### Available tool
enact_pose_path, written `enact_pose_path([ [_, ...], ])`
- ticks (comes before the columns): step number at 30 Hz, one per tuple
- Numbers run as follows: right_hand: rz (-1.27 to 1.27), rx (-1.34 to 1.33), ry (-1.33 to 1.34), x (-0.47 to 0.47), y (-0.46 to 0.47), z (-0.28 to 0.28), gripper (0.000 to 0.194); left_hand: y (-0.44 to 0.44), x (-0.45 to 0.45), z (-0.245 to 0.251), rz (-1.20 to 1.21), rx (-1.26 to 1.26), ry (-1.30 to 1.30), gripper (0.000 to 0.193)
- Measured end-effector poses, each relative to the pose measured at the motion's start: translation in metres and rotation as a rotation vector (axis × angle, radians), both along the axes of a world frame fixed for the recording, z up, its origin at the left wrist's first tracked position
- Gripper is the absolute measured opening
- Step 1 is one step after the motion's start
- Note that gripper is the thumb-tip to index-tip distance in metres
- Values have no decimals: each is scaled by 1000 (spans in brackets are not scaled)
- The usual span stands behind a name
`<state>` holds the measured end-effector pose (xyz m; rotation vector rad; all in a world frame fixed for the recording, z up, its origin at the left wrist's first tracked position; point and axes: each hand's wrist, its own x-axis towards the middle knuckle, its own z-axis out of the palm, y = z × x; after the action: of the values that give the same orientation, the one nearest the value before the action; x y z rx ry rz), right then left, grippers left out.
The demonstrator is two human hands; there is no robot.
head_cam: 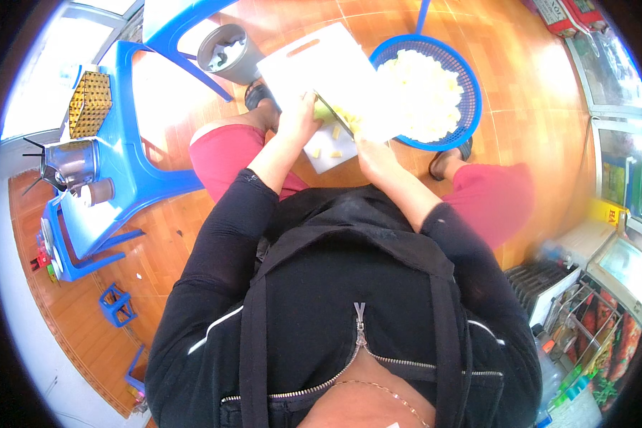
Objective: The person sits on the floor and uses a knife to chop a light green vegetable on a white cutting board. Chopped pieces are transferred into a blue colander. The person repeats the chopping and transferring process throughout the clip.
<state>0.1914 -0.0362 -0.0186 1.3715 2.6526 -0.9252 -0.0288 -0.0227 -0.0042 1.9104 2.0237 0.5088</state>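
My left hand [298,120] presses a pale green piece of produce [323,112] against a white plastic cutting board [289,72]. In my right hand [375,160] is a kitchen knife [334,114], its blade lying across the board just right of the piece. Cut yellowish bits [336,154] are scattered on the near part of the board, and more lie beyond the blade. Glare washes out much of the board's right side. Just right of the board, a blue plastic colander basket [477,107] holds a heap of pale chopped pieces [422,96].
A grey bin [249,64] with scraps stands beyond the board's left. Blue plastic tables [125,123] are on the left, one bearing a woven box [90,104] and a metal pot [77,160]. Glass cabinets [620,155] and a wire rack [588,315] line the right.
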Motion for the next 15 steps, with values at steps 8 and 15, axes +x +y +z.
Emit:
enact_pose_path([
  [8, -96, 308, 140, -11, 7, -31, 35, 8, -9, -3, 6, -61, -6, 51],
  [15, -147, 18, 13, 6, 3, 13, 33, 77, -65, -26, 342, -73, 0, 58],
])
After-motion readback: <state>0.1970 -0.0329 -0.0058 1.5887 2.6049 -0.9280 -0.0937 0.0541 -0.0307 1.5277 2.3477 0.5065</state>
